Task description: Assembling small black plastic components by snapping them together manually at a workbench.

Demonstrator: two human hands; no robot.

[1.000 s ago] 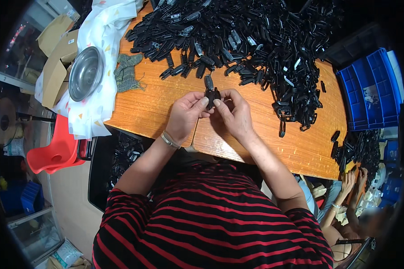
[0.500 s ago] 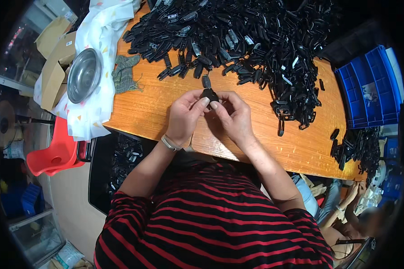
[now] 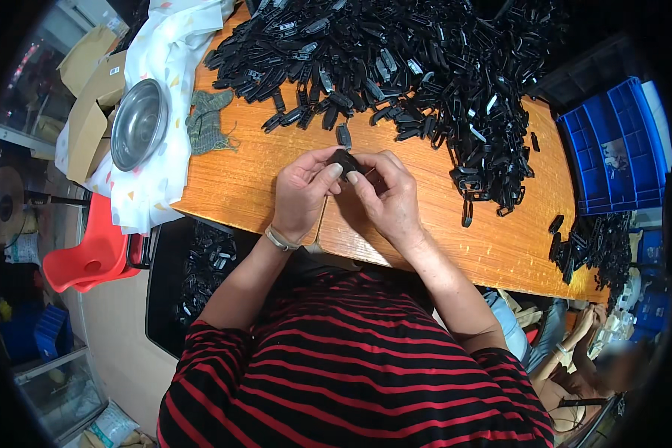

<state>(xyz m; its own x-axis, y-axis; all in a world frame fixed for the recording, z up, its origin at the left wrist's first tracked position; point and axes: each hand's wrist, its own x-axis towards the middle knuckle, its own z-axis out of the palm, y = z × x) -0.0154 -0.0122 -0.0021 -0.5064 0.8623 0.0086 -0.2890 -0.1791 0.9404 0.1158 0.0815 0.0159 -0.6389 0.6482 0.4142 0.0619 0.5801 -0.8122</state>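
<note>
Between my two hands, over the near part of the wooden table (image 3: pixel 254 187), is a small black plastic piece (image 3: pixel 343 160). My left hand (image 3: pixel 306 187) pinches its left side with thumb and fingers. On the other side my right hand (image 3: pixel 384 193) grips it the same way, its thumb close to the left one. Fingers cover much of the piece, so its exact kind is unclear. Just beyond my fingertips a single black oblong part (image 3: pixel 343 134) lies on the wood. Farther off spreads a large heap of similar black parts (image 3: pixel 381 60).
A blue plastic crate (image 3: pixel 616 149) stands at the right edge, with a smaller pile of black parts (image 3: pixel 593 250) near it. At left are a metal bowl (image 3: pixel 140 125), a grey-green knitted glove (image 3: pixel 209 123) and a red chair (image 3: pixel 93 250). Another person's arm (image 3: pixel 575 347) shows at lower right.
The black piece has turned in my fingers and shifted slightly left. My hands stay near the same spot, and the loose part beyond them is now seen apart from the held piece.
</note>
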